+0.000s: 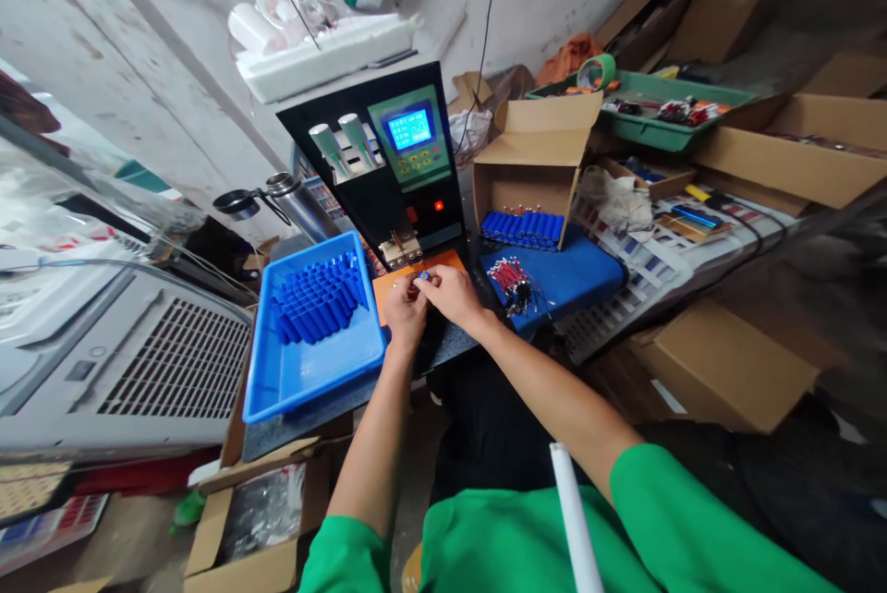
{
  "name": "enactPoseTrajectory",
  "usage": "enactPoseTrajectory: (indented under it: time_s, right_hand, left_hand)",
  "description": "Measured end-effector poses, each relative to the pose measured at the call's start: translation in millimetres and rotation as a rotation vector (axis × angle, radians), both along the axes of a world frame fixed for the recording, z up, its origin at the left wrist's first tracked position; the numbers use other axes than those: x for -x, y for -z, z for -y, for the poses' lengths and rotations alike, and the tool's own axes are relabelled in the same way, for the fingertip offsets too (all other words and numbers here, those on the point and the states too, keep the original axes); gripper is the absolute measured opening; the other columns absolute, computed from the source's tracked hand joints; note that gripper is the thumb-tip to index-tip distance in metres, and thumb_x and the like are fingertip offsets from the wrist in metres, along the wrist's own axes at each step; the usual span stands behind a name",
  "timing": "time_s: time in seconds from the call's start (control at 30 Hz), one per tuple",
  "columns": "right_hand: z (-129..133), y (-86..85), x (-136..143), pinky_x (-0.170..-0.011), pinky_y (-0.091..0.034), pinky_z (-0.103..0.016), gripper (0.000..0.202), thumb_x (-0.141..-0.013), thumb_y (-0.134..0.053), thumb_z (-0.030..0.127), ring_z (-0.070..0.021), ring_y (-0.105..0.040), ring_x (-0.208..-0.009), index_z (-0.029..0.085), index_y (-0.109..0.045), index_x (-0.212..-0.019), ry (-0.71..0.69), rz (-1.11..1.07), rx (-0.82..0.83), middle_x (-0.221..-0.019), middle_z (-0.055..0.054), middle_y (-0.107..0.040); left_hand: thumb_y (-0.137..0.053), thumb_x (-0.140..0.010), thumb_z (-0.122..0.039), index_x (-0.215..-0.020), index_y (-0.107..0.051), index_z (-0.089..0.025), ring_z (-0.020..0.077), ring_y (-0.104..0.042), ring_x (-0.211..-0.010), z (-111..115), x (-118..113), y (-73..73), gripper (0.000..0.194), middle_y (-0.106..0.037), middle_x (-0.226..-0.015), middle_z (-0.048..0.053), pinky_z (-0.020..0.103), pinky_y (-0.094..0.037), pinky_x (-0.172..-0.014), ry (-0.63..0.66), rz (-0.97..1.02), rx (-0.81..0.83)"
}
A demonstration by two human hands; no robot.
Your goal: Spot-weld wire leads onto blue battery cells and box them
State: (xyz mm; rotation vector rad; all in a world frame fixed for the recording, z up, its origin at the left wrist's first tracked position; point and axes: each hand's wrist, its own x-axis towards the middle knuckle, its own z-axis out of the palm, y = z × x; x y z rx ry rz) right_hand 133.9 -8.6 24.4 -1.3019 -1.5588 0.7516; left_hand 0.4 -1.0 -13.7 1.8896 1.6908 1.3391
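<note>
My left hand (405, 308) and my right hand (452, 292) meet at the front of a black spot welder (433, 177) with a lit screen. Pinched between their fingertips is a blue battery cell (424, 276), its end facing up and most of its body covered by the fingers. Just beyond the fingers are the machine's electrodes (402, 247), above an orange board (383, 291). Left of my hands, a blue tray (315, 381) holds many blue cells (322, 297) standing in rows. Thin red and black wires (513, 284) lie bunched to the right.
An open cardboard box (530, 177) with blue cells and leads stands on a blue surface (589, 274). A steel flask (301, 205) is behind the tray. Farther right are a green tray (693, 90) and a white plastic crate (624, 297). A foam tray (325, 53) tops the welder.
</note>
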Motion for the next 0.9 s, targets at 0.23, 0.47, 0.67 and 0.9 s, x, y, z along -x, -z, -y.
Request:
enactPoseTrajectory:
  time_s: [0.23,0.47,0.67,0.9]
  right_hand:
    - [-6.3,-2.0,-1.8,-0.075,-0.048,-0.026,0.017,-0.092,-0.064,0.032,-0.0188,-0.068,-0.081,0.020,-0.073,-0.084,0.007,0.065,-0.042,-0.085,-0.007,-0.075]
    - [-4.2,-12.0,-3.5,-0.071,-0.045,-0.024,0.020,-0.090,-0.069,0.036,-0.0165,-0.068,-0.080,0.017,-0.075,-0.091,0.049,0.088,0.024,-0.086,-0.007,-0.077]
    - [-7.2,-8.7,-13.8,-0.069,-0.046,-0.021,0.022,-0.094,-0.061,0.030,-0.0132,-0.064,-0.072,0.016,-0.074,-0.082,0.068,0.080,-0.098,-0.075,-0.004,-0.072]
    - [-30.9,16.0,-101.1,-0.087,-0.052,-0.027,0.036,-0.100,-0.053,0.031,-0.0168,-0.066,-0.086,0.012,-0.071,-0.124,0.345,0.277,-0.358,-0.099,-0.011,-0.070]
  left_hand:
    - [-0.065,-0.086,-0.031,-0.103,-0.071,-0.019,0.0175,-0.061,-0.075,-5.4,1.2,-4.3,0.022,-0.066,-0.086,0.005,0.029,-0.047,-0.070,0.023,-0.075,-0.072]
    - [-0.060,-0.088,-0.026,-0.103,-0.070,-0.017,0.0180,-0.062,-0.078,-5.6,-1.5,-10.4,0.020,-0.069,-0.092,0.007,0.029,-0.048,-0.072,0.001,-0.187,-0.097]
    - [-0.060,-0.090,-0.042,-0.111,-0.069,-0.018,0.0188,-0.067,-0.080,-5.5,-2.3,-9.3,0.033,-0.072,-0.097,0.007,0.031,-0.051,-0.076,-0.003,-0.195,-0.085]
    - [-0.058,-0.091,-0.048,-0.103,-0.072,-0.020,0.0209,-0.070,-0.081,-2.2,-1.0,-8.1,0.034,-0.075,-0.090,0.006,0.031,-0.050,-0.075,-0.002,-0.237,-0.069]
